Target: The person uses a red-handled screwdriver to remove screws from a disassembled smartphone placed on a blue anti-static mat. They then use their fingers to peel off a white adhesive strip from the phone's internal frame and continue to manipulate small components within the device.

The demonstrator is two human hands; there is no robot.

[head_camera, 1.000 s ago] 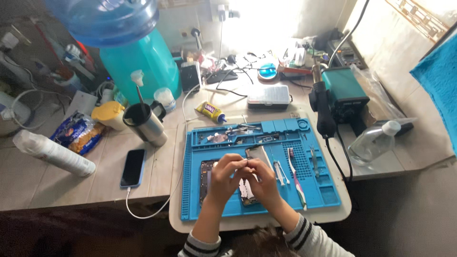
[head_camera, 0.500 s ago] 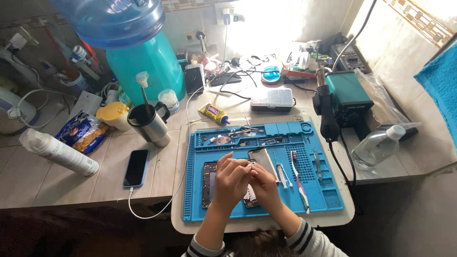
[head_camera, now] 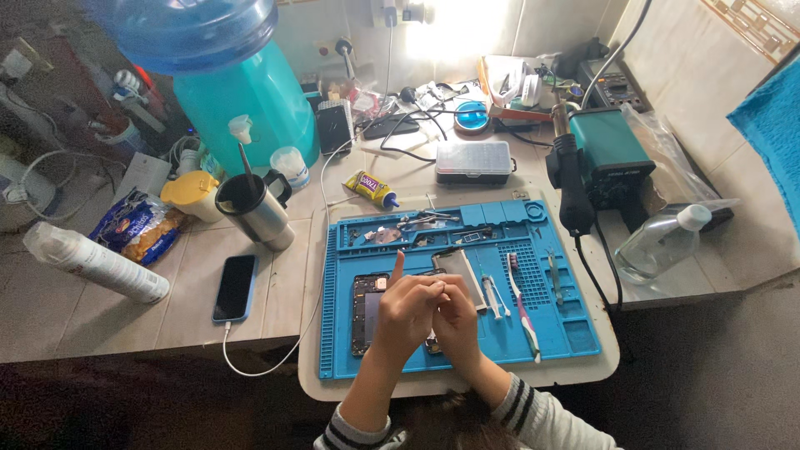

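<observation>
- Large blue water bottle (head_camera: 187,29) inverted on a teal dispenser (head_camera: 250,104), far left of the tiled table (head_camera: 50,321).
- Blue work mat (head_camera: 333,333) near centre, on a pale board; compartments along its far edge hold small parts and tweezers (head_camera: 425,221).
- Teal soldering station (head_camera: 612,154) far right of the mat, black hot-air handle (head_camera: 571,187) hanging at its left side.
- White spray can (head_camera: 92,262) lying on its side, far left; snack bag (head_camera: 133,229) just beyond it.
- Clear plastic bottle (head_camera: 662,246) lying tilted, right of the mat.
- Steel mug (head_camera: 254,212) with a dark straw, left of the mat; yellow-lidded jar (head_camera: 193,194) touching its left side.
- Black phone (head_camera: 235,287) face up near the mug, white cable attached at its near end.
- Grey parts box (head_camera: 473,162) beyond the mat; yellow glue tube (head_camera: 371,189) to its left.
- Opened phone body (head_camera: 367,304) flat on the mat's left half, partly hidden under the hands.
- Toothbrush (head_camera: 521,304) and small screwdriver (head_camera: 493,296) on the mat, right of the hands.
- Left hand (head_camera: 407,310) curled, index finger pointing away, remaining fingertips pinched toward the right hand.
- Right hand (head_camera: 457,315) curled, fingertips meeting the left hand's above the mat centre; whatever sits between them too small to tell.
</observation>
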